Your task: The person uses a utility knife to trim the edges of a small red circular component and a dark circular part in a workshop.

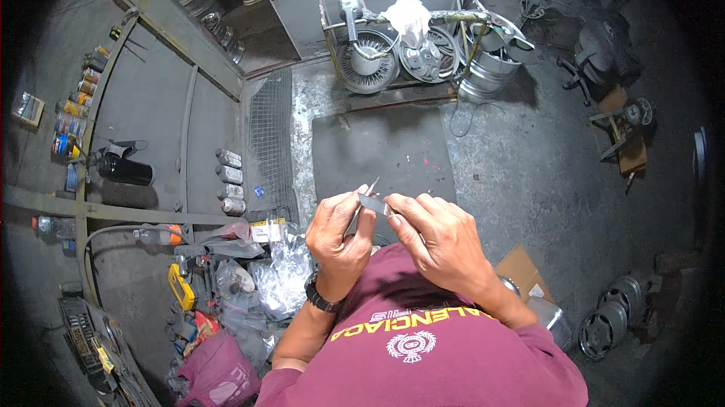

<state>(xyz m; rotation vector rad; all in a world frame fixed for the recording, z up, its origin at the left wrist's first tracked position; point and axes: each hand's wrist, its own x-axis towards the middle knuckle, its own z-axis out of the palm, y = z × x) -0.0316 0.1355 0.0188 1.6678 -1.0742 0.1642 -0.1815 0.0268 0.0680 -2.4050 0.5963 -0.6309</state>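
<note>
In front of my chest, both hands hold a small flat dark grey piece (372, 202), and I cannot make out its exact kind. My left hand (338, 235) is closed, pinching the piece's left end between thumb and fingers. A thin pointed tip (375, 183) sticks up beside those fingertips; what it belongs to is hidden. The fingers of my right hand (438, 239) are bent and pressed together on the piece's right end, where a small pale bit shows under the fingertips. A dark wristwatch (320, 297) sits on my left wrist.
Ahead stands a metal rack (453, 5) with wheels and a white cloth (408, 22). A dark mat (377, 143) lies on the floor. Plastic bags (283, 279) and tools crowd the left, below a shelf of cans (72, 109). Wheel rims (604, 324) and cardboard (523, 271) are at right.
</note>
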